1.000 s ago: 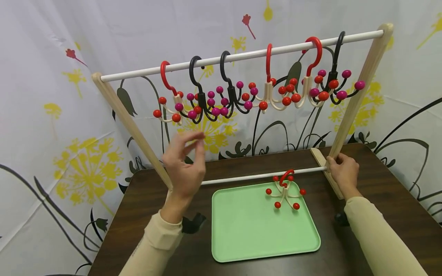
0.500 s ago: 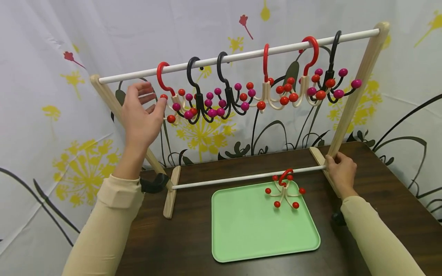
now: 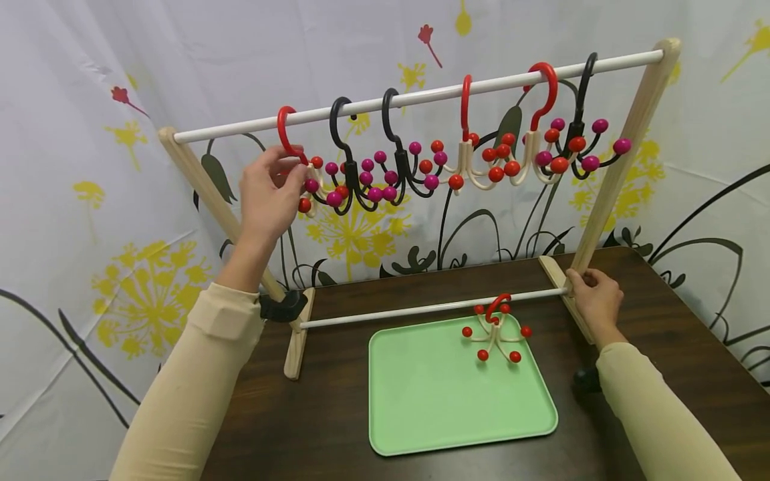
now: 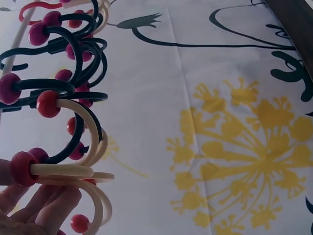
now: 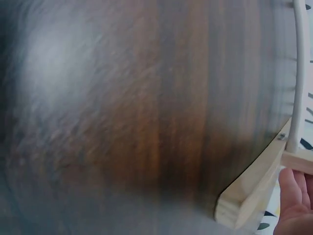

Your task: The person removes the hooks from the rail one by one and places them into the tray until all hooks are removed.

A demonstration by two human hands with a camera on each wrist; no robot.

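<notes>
My left hand [image 3: 269, 194] pinches the stem of the leftmost hanger [image 3: 283, 127], which has a red hook over the white top rail [image 3: 433, 97] and cream arms tipped with red balls. Up close in the left wrist view, the fingers [image 4: 56, 205] sit right behind a cream arm, partly hidden by a red ball. Beside it hang black hangers [image 3: 351, 174] with magenta balls, their arms overlapping. My right hand [image 3: 597, 304] grips the foot of the rack's right wooden post [image 3: 622, 167], where the lower white rail [image 3: 433, 308] meets it.
A light green tray [image 3: 445, 407] lies on the dark wood table [image 3: 271, 414], with one red-hooked cream hanger [image 3: 495, 332] at its far right corner. More red and black hangers line the rail's right half. A flower-patterned curtain [image 3: 90, 67] stands behind the rack.
My left hand has moved left and up from over the table, passed left of the leftmost hanger, then come back right and taken hold of its stem. The right hand keeps its grip.
</notes>
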